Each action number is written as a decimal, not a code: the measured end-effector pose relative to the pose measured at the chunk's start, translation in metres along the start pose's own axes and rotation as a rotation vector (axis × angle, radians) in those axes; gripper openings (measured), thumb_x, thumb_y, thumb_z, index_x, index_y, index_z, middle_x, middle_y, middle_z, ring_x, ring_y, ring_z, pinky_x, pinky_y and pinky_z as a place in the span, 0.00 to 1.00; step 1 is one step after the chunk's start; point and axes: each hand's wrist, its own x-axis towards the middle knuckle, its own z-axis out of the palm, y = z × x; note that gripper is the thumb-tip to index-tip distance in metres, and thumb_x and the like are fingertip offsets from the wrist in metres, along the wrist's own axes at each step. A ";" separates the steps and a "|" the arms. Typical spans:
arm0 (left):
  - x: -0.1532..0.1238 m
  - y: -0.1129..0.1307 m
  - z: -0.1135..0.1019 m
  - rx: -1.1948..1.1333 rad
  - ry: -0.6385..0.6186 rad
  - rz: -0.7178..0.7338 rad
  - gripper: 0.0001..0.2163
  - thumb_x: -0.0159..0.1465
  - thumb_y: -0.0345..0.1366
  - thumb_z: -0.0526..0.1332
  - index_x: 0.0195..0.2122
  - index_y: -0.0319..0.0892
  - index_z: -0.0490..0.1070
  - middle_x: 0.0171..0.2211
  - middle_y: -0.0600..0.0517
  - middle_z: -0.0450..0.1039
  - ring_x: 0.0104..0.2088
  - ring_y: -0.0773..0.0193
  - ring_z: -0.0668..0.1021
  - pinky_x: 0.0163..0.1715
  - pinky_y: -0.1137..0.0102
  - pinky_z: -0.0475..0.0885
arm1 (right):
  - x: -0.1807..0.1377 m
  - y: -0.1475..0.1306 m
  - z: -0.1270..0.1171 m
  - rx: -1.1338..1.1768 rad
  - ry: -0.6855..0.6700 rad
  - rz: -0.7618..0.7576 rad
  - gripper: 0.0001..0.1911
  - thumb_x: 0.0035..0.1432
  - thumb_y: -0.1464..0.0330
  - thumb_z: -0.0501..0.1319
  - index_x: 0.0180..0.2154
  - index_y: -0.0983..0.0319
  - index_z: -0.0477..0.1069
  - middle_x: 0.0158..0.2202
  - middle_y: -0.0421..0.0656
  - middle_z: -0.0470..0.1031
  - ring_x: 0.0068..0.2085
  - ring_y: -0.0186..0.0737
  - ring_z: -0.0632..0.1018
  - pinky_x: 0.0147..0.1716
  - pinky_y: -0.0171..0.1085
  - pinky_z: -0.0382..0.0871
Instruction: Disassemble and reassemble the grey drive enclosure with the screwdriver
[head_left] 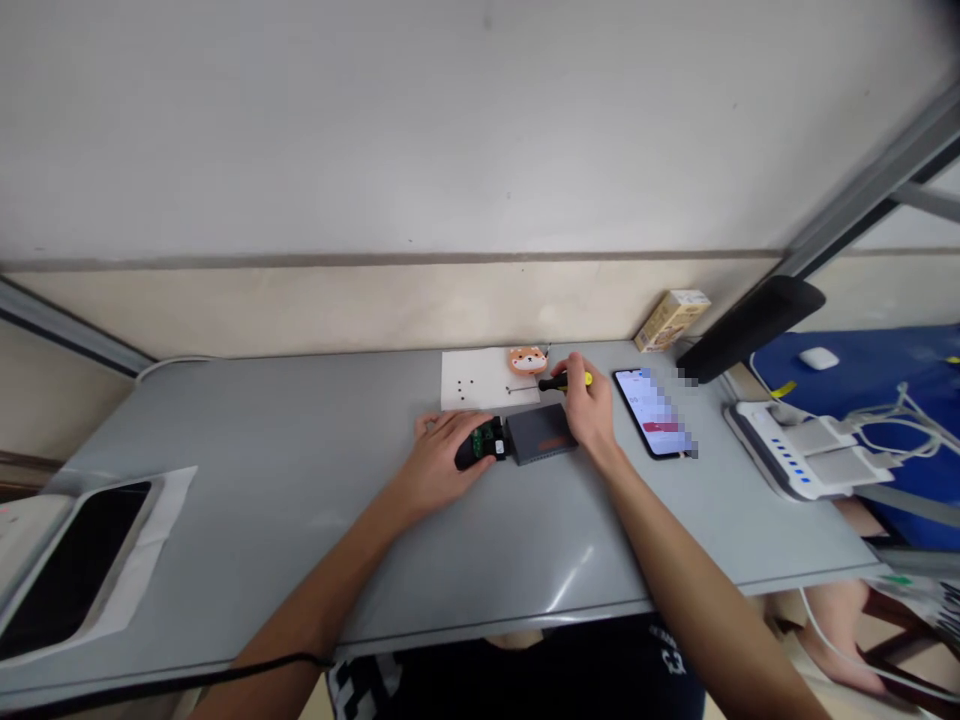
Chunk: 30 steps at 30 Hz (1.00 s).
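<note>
Grey metal casing (pixel 541 436) on a grey worktop (pixel 285 520), with a black-and-green circuit module (pixel 484 443) touching its left end, clamped by the left hand (pixel 439 458). Right hand (pixel 589 405), apart from the left, gripped a yellow-handled screwdriver (pixel 561 381) just beyond the casing. Also beyond the casing: white sheet (pixel 487 378), orange dog-face figure (pixel 527 360). Right of the casing: lit smartphone (pixel 652 412).

The screwdriver handle (pixel 561 381) is glossy yellow-and-black plastic, the module (pixel 469 452) black plastic, the box (pixel 541 434) matt grey metal, the counter (pixel 300 540) smooth.
</note>
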 end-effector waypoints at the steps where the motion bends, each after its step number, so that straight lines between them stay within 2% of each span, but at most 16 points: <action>1: 0.000 -0.001 0.000 -0.005 -0.001 -0.003 0.21 0.67 0.39 0.64 0.60 0.49 0.66 0.57 0.48 0.75 0.58 0.51 0.74 0.61 0.53 0.58 | 0.000 -0.001 0.000 0.017 0.010 0.001 0.30 0.67 0.45 0.48 0.30 0.61 0.74 0.29 0.40 0.75 0.31 0.37 0.72 0.34 0.35 0.63; 5: 0.001 -0.002 0.001 -0.030 -0.020 -0.012 0.20 0.66 0.40 0.65 0.59 0.50 0.68 0.57 0.49 0.75 0.57 0.51 0.75 0.61 0.53 0.58 | -0.001 -0.004 0.000 0.138 0.064 0.071 0.31 0.66 0.45 0.49 0.29 0.61 0.73 0.28 0.41 0.73 0.28 0.35 0.69 0.28 0.34 0.61; 10: 0.002 -0.002 0.002 -0.056 -0.003 -0.037 0.15 0.65 0.41 0.67 0.52 0.49 0.72 0.56 0.49 0.75 0.57 0.51 0.74 0.61 0.52 0.56 | 0.000 -0.004 0.003 0.360 0.096 0.179 0.30 0.64 0.43 0.48 0.29 0.59 0.69 0.24 0.38 0.65 0.21 0.31 0.62 0.20 0.33 0.55; 13: 0.002 -0.003 0.002 -0.061 -0.014 -0.059 0.14 0.64 0.42 0.68 0.50 0.49 0.72 0.56 0.49 0.76 0.57 0.50 0.74 0.61 0.51 0.57 | 0.000 -0.003 0.003 0.399 0.117 0.189 0.28 0.63 0.43 0.50 0.28 0.59 0.67 0.23 0.37 0.62 0.20 0.31 0.61 0.19 0.33 0.53; 17: 0.002 -0.003 0.001 -0.071 -0.032 -0.066 0.14 0.64 0.42 0.68 0.49 0.49 0.71 0.56 0.49 0.76 0.57 0.50 0.74 0.60 0.51 0.58 | 0.001 -0.004 0.001 0.450 0.193 0.190 0.25 0.63 0.46 0.52 0.27 0.59 0.67 0.26 0.38 0.65 0.21 0.31 0.62 0.19 0.33 0.55; 20: 0.002 -0.003 0.000 -0.076 -0.031 -0.078 0.15 0.63 0.43 0.69 0.50 0.48 0.71 0.57 0.49 0.75 0.57 0.51 0.74 0.61 0.51 0.57 | -0.001 -0.004 0.001 0.430 0.189 0.195 0.24 0.63 0.48 0.51 0.26 0.59 0.67 0.26 0.39 0.65 0.23 0.32 0.64 0.20 0.33 0.57; 23: 0.002 -0.002 -0.001 -0.073 0.007 -0.075 0.18 0.63 0.44 0.68 0.52 0.48 0.71 0.60 0.47 0.73 0.59 0.50 0.73 0.62 0.50 0.56 | -0.005 -0.004 0.003 0.367 0.164 0.184 0.24 0.63 0.48 0.51 0.26 0.59 0.67 0.28 0.40 0.67 0.27 0.34 0.67 0.21 0.32 0.59; 26: 0.001 -0.001 -0.002 -0.066 0.099 -0.075 0.16 0.66 0.44 0.66 0.54 0.50 0.73 0.58 0.49 0.74 0.61 0.50 0.70 0.64 0.51 0.54 | -0.011 -0.009 0.005 0.288 0.122 0.189 0.25 0.63 0.48 0.51 0.26 0.59 0.68 0.29 0.41 0.69 0.30 0.36 0.71 0.23 0.31 0.63; 30: 0.001 -0.002 -0.001 -0.068 0.213 -0.101 0.09 0.67 0.44 0.65 0.45 0.50 0.78 0.50 0.52 0.79 0.58 0.52 0.69 0.61 0.52 0.58 | -0.020 -0.019 0.008 0.246 0.044 0.182 0.25 0.63 0.48 0.51 0.26 0.60 0.69 0.27 0.40 0.68 0.27 0.35 0.70 0.21 0.31 0.63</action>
